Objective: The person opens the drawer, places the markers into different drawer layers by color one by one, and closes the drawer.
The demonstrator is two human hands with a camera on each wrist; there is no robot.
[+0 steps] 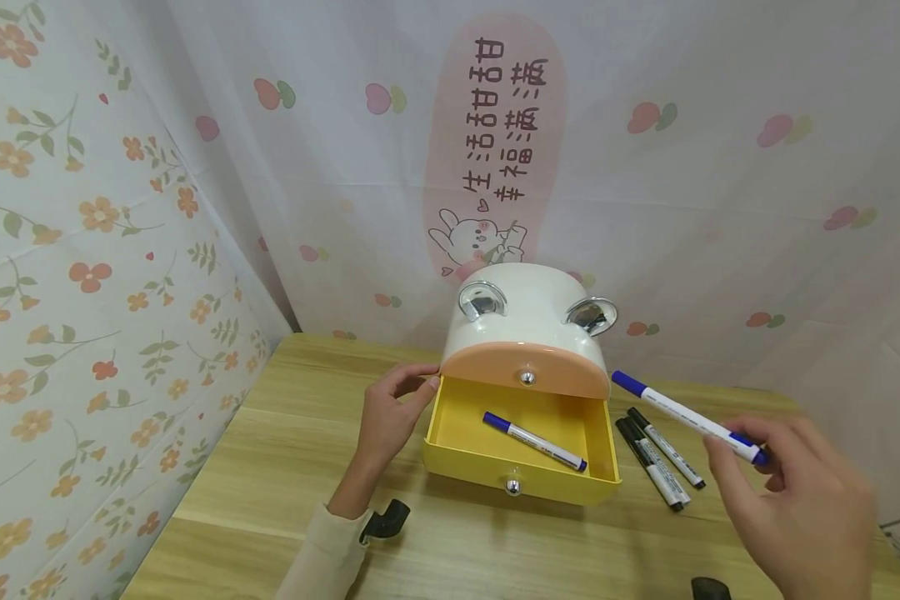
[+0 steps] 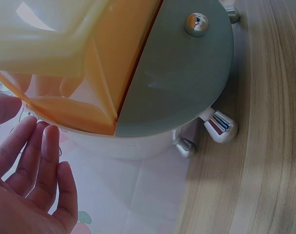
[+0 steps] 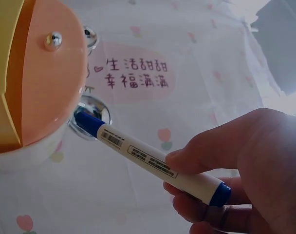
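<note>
My right hand [image 1: 802, 492] pinches a white whiteboard marker [image 1: 690, 414] with blue ends between thumb and fingers, above the table to the right of the box. The right wrist view shows the same marker [image 3: 143, 158] slanting up to the left. A small white storage box [image 1: 532, 304] has its yellow lower drawer [image 1: 465, 464] pulled out. Inside that drawer lies another blue-capped marker [image 1: 536, 442]. My left hand [image 1: 393, 421] rests against the box's left side beside the drawer, its fingers [image 2: 48, 151] fairly straight in the left wrist view.
Several black-capped markers [image 1: 652, 462] lie on the wooden table [image 1: 285, 467] right of the drawer. The box has an orange upper drawer [image 1: 495, 367] with a silver knob, and two shiny ear-like parts [image 1: 592, 315] on top. A printed curtain [image 1: 345, 183] hangs behind.
</note>
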